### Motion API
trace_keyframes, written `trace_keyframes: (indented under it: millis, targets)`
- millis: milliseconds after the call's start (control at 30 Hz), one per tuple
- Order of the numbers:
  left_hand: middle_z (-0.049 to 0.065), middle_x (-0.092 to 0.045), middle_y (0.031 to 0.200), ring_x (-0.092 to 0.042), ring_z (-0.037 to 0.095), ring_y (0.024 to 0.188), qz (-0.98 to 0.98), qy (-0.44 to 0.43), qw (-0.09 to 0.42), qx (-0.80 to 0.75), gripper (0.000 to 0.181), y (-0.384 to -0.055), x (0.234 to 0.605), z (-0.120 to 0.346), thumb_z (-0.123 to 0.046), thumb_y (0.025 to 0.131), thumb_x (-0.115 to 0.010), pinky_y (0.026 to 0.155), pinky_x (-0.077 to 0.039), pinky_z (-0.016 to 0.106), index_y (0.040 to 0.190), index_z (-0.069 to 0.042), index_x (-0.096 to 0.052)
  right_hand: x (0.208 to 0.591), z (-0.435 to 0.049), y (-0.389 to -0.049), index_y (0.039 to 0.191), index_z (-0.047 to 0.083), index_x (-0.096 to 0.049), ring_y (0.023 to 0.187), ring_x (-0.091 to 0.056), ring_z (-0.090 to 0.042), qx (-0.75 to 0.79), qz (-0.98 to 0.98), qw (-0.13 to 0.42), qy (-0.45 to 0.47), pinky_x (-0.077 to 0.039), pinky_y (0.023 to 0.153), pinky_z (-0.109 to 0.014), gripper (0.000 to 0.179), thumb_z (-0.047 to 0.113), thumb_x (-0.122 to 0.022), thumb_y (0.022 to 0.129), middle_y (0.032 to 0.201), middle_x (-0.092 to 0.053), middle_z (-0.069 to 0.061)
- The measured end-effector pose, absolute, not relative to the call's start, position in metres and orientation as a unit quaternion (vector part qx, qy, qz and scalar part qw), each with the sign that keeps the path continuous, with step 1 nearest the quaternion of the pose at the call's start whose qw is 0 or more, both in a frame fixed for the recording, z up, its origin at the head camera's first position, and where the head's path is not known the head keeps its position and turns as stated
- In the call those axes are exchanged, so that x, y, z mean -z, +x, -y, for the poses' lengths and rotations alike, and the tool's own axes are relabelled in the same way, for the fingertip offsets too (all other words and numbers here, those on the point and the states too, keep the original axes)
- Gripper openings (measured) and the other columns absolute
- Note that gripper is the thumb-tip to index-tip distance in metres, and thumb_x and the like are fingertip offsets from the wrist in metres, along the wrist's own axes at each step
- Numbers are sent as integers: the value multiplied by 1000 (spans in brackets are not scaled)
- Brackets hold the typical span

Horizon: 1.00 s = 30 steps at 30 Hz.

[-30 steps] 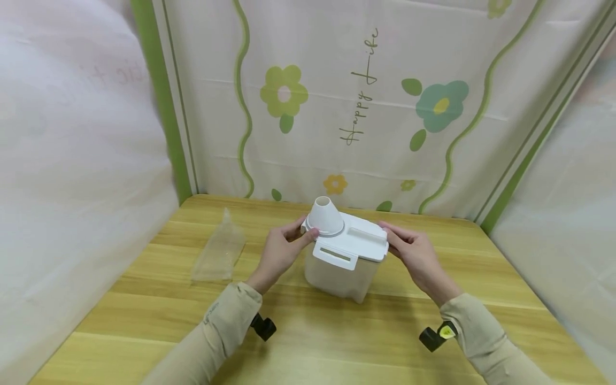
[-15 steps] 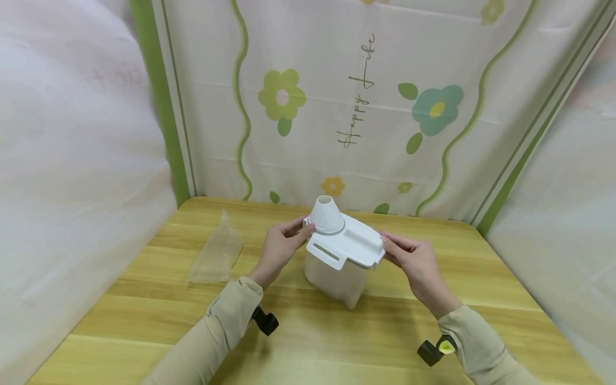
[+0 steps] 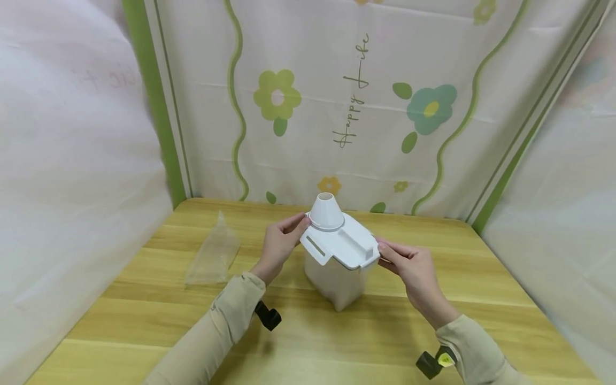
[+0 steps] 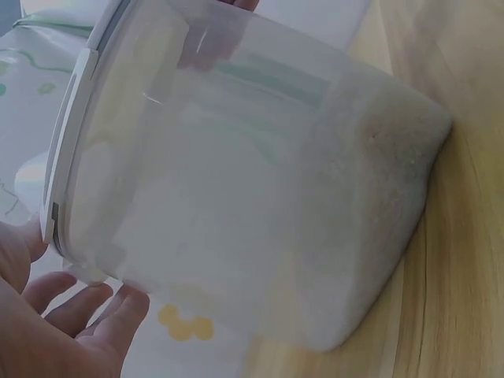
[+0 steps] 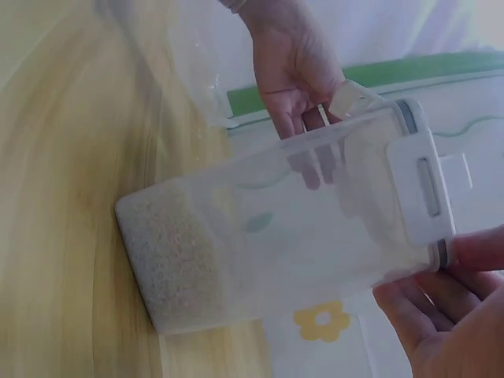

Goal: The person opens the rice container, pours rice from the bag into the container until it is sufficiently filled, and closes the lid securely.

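A translucent storage container stands upright on the wooden table, turned at an angle. Its white lid carries a cone-shaped piece with an open top. One side latch sticks out from the lid. Pale rice-like grains fill the bottom part. My left hand grips the lid's rim beside the cone, thumb on top and fingers beneath. At the opposite end my right hand pinches the lid's edge between thumb and fingers. The far side of the container is hidden in the head view.
A clear plastic bag lies on the table to the left of the container. Behind the table hangs a flower-printed curtain, with pale sheets at both sides. Small black cameras are strapped at the wrists.
The container has turned clockwise as seen from above, its right end swinging nearer to me. My right hand has moved slightly nearer with it; both hands keep hold of the rim.
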State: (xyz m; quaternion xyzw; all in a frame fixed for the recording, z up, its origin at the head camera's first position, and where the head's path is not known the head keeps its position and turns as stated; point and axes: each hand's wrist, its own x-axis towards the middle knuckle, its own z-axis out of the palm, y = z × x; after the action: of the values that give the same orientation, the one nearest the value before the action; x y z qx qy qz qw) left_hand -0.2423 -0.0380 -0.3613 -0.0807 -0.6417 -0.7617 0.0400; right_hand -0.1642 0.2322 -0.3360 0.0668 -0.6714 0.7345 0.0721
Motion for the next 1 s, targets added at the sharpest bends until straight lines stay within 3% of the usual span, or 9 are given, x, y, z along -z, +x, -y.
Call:
trace_keyframes:
  millis: [333, 600, 833, 1000]
  targets:
    - [5, -65, 124, -62, 18, 111, 655, -65, 1, 753, 41, -250, 358, 35, -33, 94, -69, 86, -53, 28, 129, -13, -66, 334, -233, -159, 122, -11, -62, 108, -65, -24, -758, 649, 33, 54, -51, 90, -41, 37, 7, -71, 91, 118, -68, -11]
    - [8, -68, 117, -65, 20, 106, 642, -58, -9, 765, 33, -255, 357, 34, -29, 95, -69, 85, -54, 31, 121, -8, -71, 337, -229, -153, 117, -9, -67, 107, -65, -28, -782, 622, 21, 26, -51, 90, -43, 33, 4, -74, 87, 116, -69, -13]
    - [8, -71, 109, -68, 20, 98, 636, -54, 3, 770, 28, -258, 357, 33, -27, 93, -71, 87, -54, 37, 113, -7, -75, 339, -215, -143, 110, -7, -71, 101, -68, -27, -799, 600, 51, -16, -50, 92, -41, 27, 6, -76, 86, 106, -71, -13]
    - [9, -71, 108, -68, 21, 96, 630, -48, 9, 775, 27, -257, 357, 32, -24, 93, -72, 84, -55, 34, 112, -7, -75, 341, -206, -139, 109, -9, -70, 98, -69, -26, -797, 597, 87, -36, -50, 90, -40, 30, 6, -77, 85, 102, -72, -13]
